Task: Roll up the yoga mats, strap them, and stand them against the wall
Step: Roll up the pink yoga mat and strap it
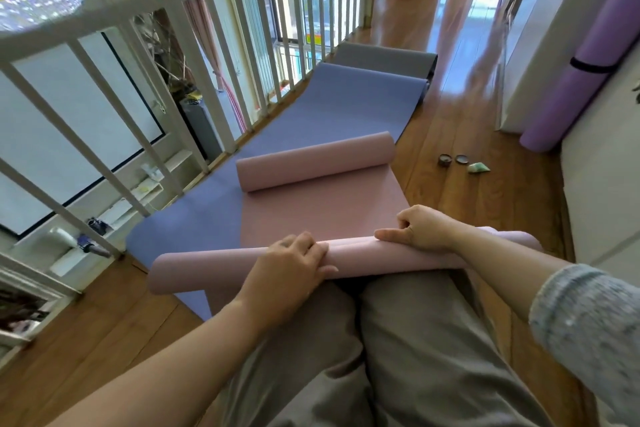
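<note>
Pink mat [322,215] lies on the blue mat [311,114] beside the railing [194,55], its near roll [194,269] under both hands. My left hand [291,265] curls over the top, and my right hand [419,227] hooks the far side with its thumb laid along the roll. I judge even pressure and squared ends will keep it tight; the right fingertips are hidden, and the roll's right end is partly behind my forearm.

White railing [194,55] runs down the left, wooden floor [446,135] gleaming. 2 small round tins [444,160] sit there, just beside a pale green wedge [478,168].
</note>
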Demonstrator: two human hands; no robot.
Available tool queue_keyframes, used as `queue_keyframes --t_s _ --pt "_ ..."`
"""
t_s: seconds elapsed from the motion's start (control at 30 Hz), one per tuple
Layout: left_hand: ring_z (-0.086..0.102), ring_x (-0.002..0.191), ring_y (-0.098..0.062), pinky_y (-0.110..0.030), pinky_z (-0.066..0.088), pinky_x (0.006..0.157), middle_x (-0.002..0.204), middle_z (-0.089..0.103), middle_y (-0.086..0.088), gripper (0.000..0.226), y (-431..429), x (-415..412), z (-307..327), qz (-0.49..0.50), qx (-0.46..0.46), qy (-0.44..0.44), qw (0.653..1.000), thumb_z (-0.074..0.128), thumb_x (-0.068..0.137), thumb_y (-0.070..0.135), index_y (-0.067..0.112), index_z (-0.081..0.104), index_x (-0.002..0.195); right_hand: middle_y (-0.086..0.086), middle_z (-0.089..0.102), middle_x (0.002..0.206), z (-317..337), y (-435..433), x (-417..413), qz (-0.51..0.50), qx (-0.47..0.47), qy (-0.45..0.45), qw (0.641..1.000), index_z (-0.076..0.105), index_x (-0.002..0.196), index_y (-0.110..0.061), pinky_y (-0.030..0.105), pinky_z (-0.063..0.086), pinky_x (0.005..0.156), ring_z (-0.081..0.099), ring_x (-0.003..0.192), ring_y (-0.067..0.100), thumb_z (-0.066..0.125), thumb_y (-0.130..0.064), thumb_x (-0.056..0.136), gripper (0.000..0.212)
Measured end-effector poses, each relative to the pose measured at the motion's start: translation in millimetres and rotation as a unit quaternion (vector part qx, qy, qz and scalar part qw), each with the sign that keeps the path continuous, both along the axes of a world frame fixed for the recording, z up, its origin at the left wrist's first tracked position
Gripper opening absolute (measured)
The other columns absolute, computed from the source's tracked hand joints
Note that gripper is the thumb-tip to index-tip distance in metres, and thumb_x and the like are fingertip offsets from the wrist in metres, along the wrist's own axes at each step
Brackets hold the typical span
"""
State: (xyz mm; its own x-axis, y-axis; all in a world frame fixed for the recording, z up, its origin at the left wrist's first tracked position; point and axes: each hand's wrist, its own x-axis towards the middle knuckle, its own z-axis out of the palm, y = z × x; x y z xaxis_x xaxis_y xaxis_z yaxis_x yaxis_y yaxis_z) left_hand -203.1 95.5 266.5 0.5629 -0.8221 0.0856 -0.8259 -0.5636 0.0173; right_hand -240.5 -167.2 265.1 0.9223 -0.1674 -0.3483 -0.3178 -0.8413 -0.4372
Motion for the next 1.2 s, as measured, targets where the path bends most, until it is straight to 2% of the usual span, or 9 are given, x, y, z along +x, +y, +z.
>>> queue_keyframes --t_s 0.1,0.17,0.27,0.37,0.47,0.67,0.87,1.0,1.2 --pt "0.066 0.069 -0.021 -0.028 0.055 0.061 0.087 0.068 -0.002 0.045 3.3 -0.9 -5.4 0.002 0.029 -0.033 0.999 0.057 0.083 0.049 0.012 0.073 0.104 -0.005 0.054 0.07 2.3 5.2 0.7 -0.008 -0.023 -0.03 0.999 0.051 0.064 -0.021 0.028 0.038 0.061 0.051 0.07 0.014 0.058 -0.063 0.082 0.046" --pt "0.066 0.066 -0.02 -0.027 0.054 0.059 0.082 0.068 -0.001 0.044 0.3 2.7 -6.6 0.005 0.024 -0.043 0.999 0.074 0.073 0.047 0.012 0.074 0.1 -0.009 0.054 0.074 -4.3 12.0 -10.1 0.023 -0.079 -0.182 0.98 0.052 0.067 -0.021 0.026 0.036 0.062 0.053 0.074 0.015 0.058 -0.057 0.085 0.04" --pt "0.067 0.066 -0.02 -0.026 0.054 0.058 0.081 0.067 -0.001 0.046 -1.6 8.1 -3.3 0.002 0.023 -0.039 0.999 0.05 0.083 0.046 0.012 0.074 0.102 -0.005 0.058 0.083 -17.1 16.5 -43.5 0.115 -0.141 -0.381 0.906 0.065 0.085 -0.018 0.023 0.043 0.065 0.052 0.078 0.013 0.057 -0.053 0.085 0.036" --pt "0.061 0.103 -0.024 -0.031 0.05 0.083 0.117 0.059 -0.003 0.048 -8.2 12.0 4.2 0.021 0.026 0.007 0.999 0.043 0.097 0.042 0.014 0.053 0.135 0.0 0.06 0.101 -18.5 12.7 -59.9 0.15 -0.189 -0.315 0.918 0.062 0.112 -0.015 0.031 0.051 0.078 0.056 0.089 0.018 0.059 -0.062 0.075 0.059" --pt "0.048 0.121 -0.021 -0.033 0.042 0.096 0.136 0.045 0.0 0.052 -14.7 19.0 8.7 0.03 0.053 0.05 0.997 0.034 0.101 0.044 0.02 0.033 0.147 0.001 0.059 0.109 -3.9 24.0 -50.3 0.158 -0.264 -0.212 0.927 0.055 0.117 -0.018 0.035 0.049 0.085 0.056 0.096 0.021 0.052 -0.056 0.076 0.056" --pt "0.048 0.12 -0.024 -0.034 0.036 0.103 0.133 0.047 -0.005 0.068 -24.3 11.3 5.5 0.034 0.092 0.019 0.995 0.047 0.091 0.056 0.014 0.036 0.142 0.002 0.062 0.106 2.8 32.6 -27.1 0.153 -0.32 -0.157 0.922 0.052 0.105 -0.017 0.033 0.043 0.082 0.059 0.097 0.023 0.056 -0.057 0.077 0.049" --pt "0.055 0.102 -0.021 -0.031 0.043 0.087 0.116 0.055 -0.004 0.044 -22.8 14.2 36.3 0.054 0.051 -0.036 0.997 0.057 0.084 0.037 0.017 0.045 0.121 -0.002 0.064 0.1 40.9 35.2 -20.7 0.161 -0.299 -0.181 0.923 0.054 0.1 -0.018 0.03 0.043 0.07 0.063 0.088 0.02 0.059 -0.05 0.076 0.041" --pt "0.059 0.1 -0.022 -0.032 0.045 0.083 0.115 0.058 -0.005 0.04 -14.4 13.5 79.2 0.049 -0.003 -0.125 0.991 0.06 0.087 0.031 0.014 0.047 0.12 -0.006 0.063 0.09 89.3 37.1 -21.5 0.166 -0.31 -0.227 0.908 0.053 0.096 -0.02 0.027 0.038 0.062 0.051 0.069 0.013 0.06 -0.055 0.075 0.042" --pt "0.058 0.101 -0.024 -0.035 0.045 0.085 0.116 0.056 -0.007 0.04 -4.2 -18.1 106.4 0.054 0.026 -0.133 0.989 0.055 0.089 0.027 0.012 0.044 0.125 -0.004 0.064 0.092 118.4 45.9 -47.7 0.185 -0.314 -0.203 0.909 0.054 0.097 -0.019 0.028 0.041 0.064 0.058 0.075 0.018 0.061 -0.058 0.071 0.047"
